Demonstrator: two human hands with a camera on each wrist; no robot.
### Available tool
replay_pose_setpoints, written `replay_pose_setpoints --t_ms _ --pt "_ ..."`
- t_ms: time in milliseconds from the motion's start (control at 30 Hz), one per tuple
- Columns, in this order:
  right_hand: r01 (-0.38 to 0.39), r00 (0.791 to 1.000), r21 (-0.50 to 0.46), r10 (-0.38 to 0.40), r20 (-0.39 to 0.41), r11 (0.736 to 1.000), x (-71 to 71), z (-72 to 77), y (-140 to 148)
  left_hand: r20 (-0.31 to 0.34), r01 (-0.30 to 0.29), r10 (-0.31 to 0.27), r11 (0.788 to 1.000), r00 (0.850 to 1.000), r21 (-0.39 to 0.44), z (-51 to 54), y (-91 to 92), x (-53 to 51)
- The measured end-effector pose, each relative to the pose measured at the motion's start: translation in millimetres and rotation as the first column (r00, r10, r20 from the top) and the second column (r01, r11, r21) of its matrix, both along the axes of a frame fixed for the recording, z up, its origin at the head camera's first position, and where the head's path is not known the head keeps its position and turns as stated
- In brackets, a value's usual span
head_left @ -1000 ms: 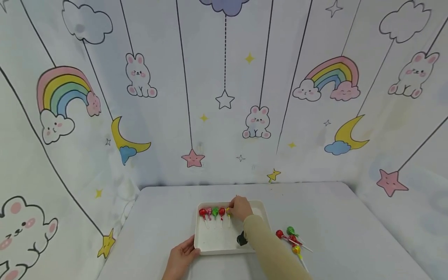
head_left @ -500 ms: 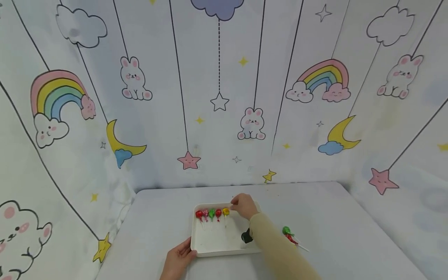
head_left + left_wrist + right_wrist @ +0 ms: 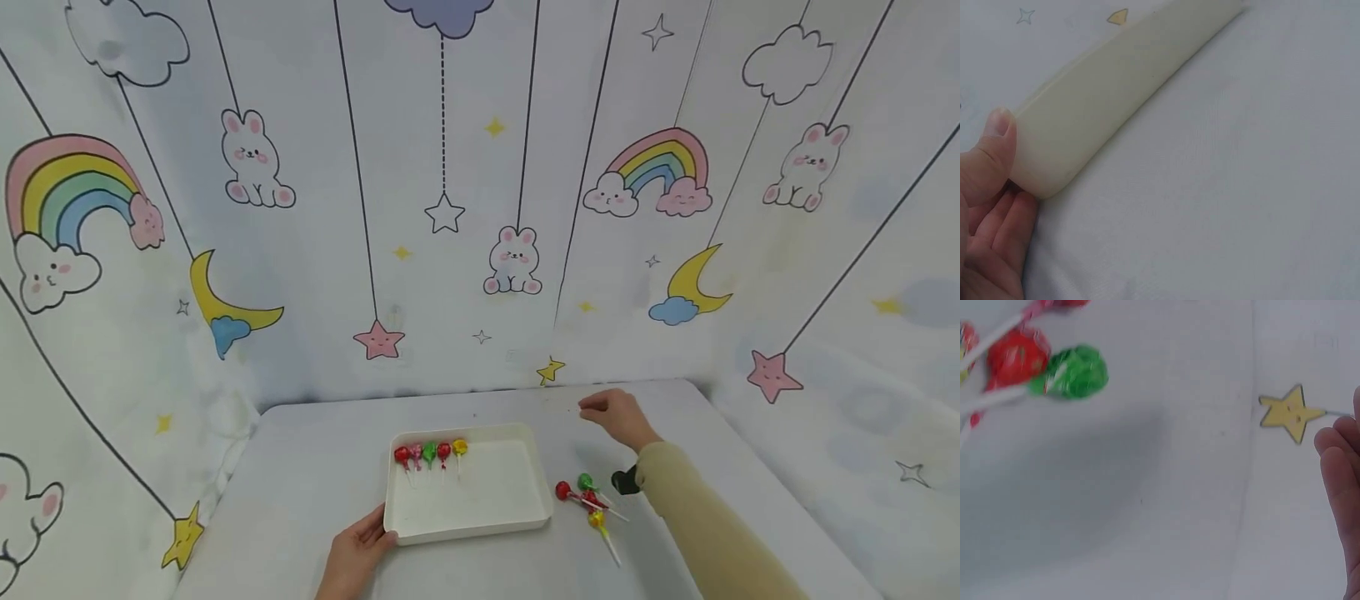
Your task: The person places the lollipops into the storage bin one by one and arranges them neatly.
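My left hand (image 3: 355, 552) grips the near left corner of a white rectangular tray (image 3: 480, 528). In the left wrist view the thumb lies on the rim and the fingers are at the tray's outer corner. A row of lollipops stands along the tray's far left part: red (image 3: 402, 455), pink, green (image 3: 429, 452), red, and yellow (image 3: 460, 447) at the row's right end. My right hand (image 3: 617, 417) hovers beyond the tray's right side with nothing in its bent fingers. Nearer than that hand lie loose lollipops: red (image 3: 563, 490), green (image 3: 1079, 372), another red, and yellow (image 3: 597, 520).
The table (image 3: 315, 467) is covered in white. Behind it and at the sides stands a white backdrop (image 3: 450, 292) with rabbits, rainbows, moons and stars drawn on it. A black device (image 3: 624, 481) sits at the right wrist.
The right hand has let go of the yellow lollipop at the row's end and moved right, out past the tray. The left hand keeps its grip on the tray. The head view has shifted.
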State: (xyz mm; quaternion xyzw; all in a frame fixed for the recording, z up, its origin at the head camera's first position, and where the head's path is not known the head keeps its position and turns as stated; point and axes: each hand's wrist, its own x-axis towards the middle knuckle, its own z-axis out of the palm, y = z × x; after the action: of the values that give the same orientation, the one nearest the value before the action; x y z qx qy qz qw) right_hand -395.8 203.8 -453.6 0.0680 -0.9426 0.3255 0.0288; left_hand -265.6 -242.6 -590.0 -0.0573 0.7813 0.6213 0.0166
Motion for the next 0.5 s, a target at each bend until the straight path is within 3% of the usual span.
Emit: replay_pose_setpoints --t_ms 100,200,500 --pt "0.023 1.000 0.009 -0.023 0.008 1.000 5.9 0.0 22 0.008 -0.005 0.005 1.000 1.000 -0.005 2.2 -0.5 0.9" --pt "0.026 0.999 0.008 -0.027 0.037 1.000 10.5 -9.2 30 0.009 -0.010 0.011 1.000 1.000 -0.005 3.9 0.3 1.3" --pt "-0.013 0.969 0.029 0.006 0.247 0.999 21.4 -60.5 15 0.009 -0.014 0.014 1.000 1.000 0.015 8.6 2.9 3.1"
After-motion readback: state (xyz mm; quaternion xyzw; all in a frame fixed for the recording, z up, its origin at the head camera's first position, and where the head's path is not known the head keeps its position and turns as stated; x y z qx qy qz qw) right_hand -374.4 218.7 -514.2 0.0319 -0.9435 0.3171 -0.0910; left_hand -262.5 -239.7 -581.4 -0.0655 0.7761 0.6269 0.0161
